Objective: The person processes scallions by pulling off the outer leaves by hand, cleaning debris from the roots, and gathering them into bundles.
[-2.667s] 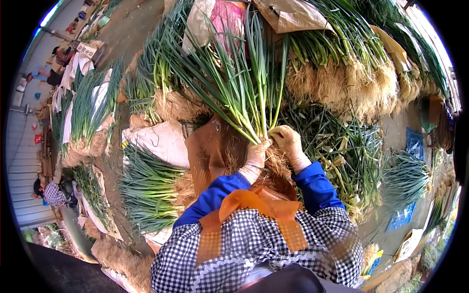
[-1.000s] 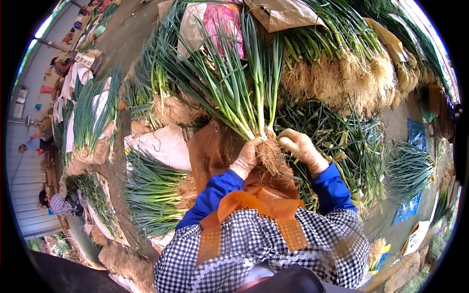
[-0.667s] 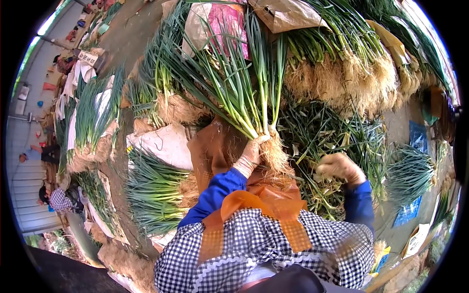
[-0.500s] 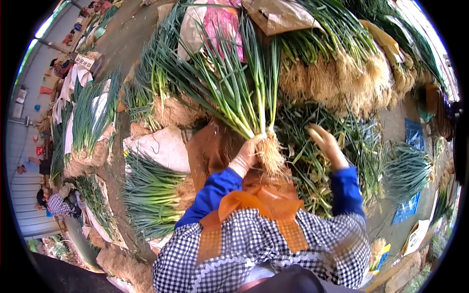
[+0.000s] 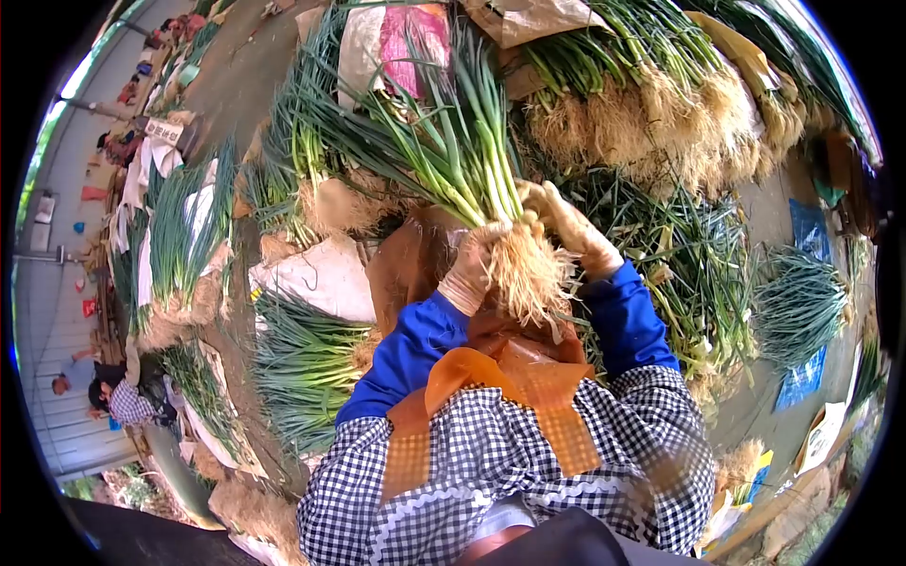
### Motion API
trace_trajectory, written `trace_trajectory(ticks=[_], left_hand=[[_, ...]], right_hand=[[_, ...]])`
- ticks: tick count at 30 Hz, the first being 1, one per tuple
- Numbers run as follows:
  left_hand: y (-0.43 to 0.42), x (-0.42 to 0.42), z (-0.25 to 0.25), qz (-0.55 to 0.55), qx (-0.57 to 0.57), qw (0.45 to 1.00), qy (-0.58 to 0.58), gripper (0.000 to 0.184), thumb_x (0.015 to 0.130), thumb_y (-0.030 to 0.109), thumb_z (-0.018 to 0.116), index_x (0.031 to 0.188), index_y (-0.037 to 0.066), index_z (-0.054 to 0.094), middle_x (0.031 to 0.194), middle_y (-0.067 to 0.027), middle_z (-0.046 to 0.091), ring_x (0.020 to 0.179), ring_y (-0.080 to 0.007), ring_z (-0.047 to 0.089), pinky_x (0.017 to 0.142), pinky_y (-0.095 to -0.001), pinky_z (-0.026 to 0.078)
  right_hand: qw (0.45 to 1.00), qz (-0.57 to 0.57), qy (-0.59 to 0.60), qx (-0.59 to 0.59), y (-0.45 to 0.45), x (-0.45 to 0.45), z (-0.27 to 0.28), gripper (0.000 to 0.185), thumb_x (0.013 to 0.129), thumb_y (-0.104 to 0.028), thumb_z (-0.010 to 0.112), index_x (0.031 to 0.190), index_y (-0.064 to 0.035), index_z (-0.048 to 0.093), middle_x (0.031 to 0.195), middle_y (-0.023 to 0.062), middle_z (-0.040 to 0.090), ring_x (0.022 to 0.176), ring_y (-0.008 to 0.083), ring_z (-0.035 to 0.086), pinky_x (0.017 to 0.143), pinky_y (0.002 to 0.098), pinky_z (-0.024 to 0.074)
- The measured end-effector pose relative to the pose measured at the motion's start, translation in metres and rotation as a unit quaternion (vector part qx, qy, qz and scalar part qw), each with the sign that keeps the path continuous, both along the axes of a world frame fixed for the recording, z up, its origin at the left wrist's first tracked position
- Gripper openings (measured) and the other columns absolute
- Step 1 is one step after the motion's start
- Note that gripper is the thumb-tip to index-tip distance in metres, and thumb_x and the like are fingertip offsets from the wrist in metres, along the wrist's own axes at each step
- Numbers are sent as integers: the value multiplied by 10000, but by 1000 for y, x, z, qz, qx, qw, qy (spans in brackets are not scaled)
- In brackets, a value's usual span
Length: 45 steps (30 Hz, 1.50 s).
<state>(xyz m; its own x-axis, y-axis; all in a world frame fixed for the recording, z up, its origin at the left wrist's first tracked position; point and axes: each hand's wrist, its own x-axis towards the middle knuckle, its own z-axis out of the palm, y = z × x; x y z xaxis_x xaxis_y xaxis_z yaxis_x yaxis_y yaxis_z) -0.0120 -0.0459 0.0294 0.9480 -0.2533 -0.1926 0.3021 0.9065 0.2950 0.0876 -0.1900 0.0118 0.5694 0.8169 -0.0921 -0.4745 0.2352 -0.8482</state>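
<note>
A bunch of green onions (image 5: 469, 156) stands tilted in front of my chest, leaves pointing away and the pale stringy roots (image 5: 530, 274) hanging toward me. My left hand (image 5: 471, 264) is closed around the stems just above the roots. On the other side, my right hand (image 5: 576, 229) has its fingers curled against the base of the same bunch. Some fingertips are hidden by stems and roots. An orange-brown apron (image 5: 401, 264) lies beneath the bunch.
Loose onion leaves (image 5: 689, 264) are heaped at the right. Rooted bundles (image 5: 651, 123) lie at the far right, with another bundle (image 5: 316, 363) at the left near a white sack (image 5: 321, 278). A person (image 5: 132, 401) sits at far left.
My right hand has moved left from above the loose leaves onto the bunch. The bunch looks thicker, its roots fuller, and my left hand still grips it.
</note>
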Motion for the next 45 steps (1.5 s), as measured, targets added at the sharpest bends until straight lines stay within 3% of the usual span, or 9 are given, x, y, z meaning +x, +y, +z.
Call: trace_trajectory(ticks=[4, 9, 12, 14, 19, 26, 34, 41, 45], left_hand=[[5, 31, 55, 100, 272, 947, -138, 539, 829, 200, 541, 1319, 50, 377, 1119, -135, 560, 1027, -265, 555, 918, -418, 446], [47, 36, 105, 210, 913, 162, -311, 463, 883, 321, 487, 1318, 172, 429, 1320, -40, 435, 1164, -235, 459, 1009, -390, 343], [65, 31, 125, 244, 885, 269, -290, 461, 882, 316, 491, 1313, 165, 431, 1313, -43, 439, 1153, -234, 464, 1000, -387, 351], [63, 34, 130, 254, 759, 538, -264, 459, 881, 313, 494, 1309, 160, 433, 1308, -46, 442, 1146, -233, 467, 993, -386, 356], [45, 42, 136, 212, 366, 883, -202, 455, 878, 306, 501, 1301, 149, 437, 1295, -52, 448, 1128, -231, 475, 978, -381, 369], [88, -15, 179, 279, 275, 890, -234, 450, 875, 296, 511, 1289, 133, 443, 1277, -60, 457, 1103, -228, 485, 956, -375, 387], [198, -149, 261, 429, 314, 787, -312, 445, 871, 284, 523, 1276, 115, 450, 1256, -70, 468, 1074, -225, 498, 931, -367, 407], [240, -206, 265, 486, 331, 756, -287, 440, 867, 273, 533, 1264, 100, 456, 1238, -78, 477, 1049, -222, 508, 909, -361, 425], [251, -216, 256, 506, 337, 752, -254, 438, 865, 267, 539, 1257, 91, 459, 1228, -83, 482, 1035, -221, 515, 896, -357, 435]], right_hand=[[977, 192, -86, -18, -41, -53, 15, 401, 942, -285, 367, 1158, -5, 556, 918, 93, 622, 835, 172, 575, 782, 307, 471], [970, -64, -235, 3, -158, -41, 14, 295, 921, -104, 374, 757, -16, 603, 634, 41, 533, 541, 73, 495, 536, 166, 436], [878, -170, -156, -419, -206, -10, -7, 262, 874, -201, 520, 1007, 1, 621, 743, 119, 611, 694, 187, 604, 666, 299, 487], [502, 4, -423, -754, -182, -2, 8, 428, 855, -254, 581, 1215, -30, 523, 956, 163, 628, 885, 248, 609, 818, 353, 477], [909, -130, -381, -108, -19, 15, 55, 614, 877, -365, 547, 1361, -49, 342, 1354, 176, 410, 1247, 253, 400, 1030, 341, 329], [925, 217, -78, 301, 63, -39, 116, 378, 955, -294, 426, 710, -33, 550, 528, -17, 380, 501, 85, 392, 495, 223, 338], [994, -25, -88, -54, 58, -1, 18, 368, 948, -317, 440, 677, -91, 545, 611, -47, 460, 575, 50, 396, 540, 206, 307], [969, 160, -172, 74, 194, -45, 79, 461, 910, -298, 499, 1248, 15, 473, 1245, 121, 496, 1171, 191, 459, 984, 296, 348], [901, 259, -311, 158, 355, -122, 125, 695, 839, -439, 585, 1291, 37, 358, 1243, 185, 478, 1100, 227, 501, 913, 330, 414]])
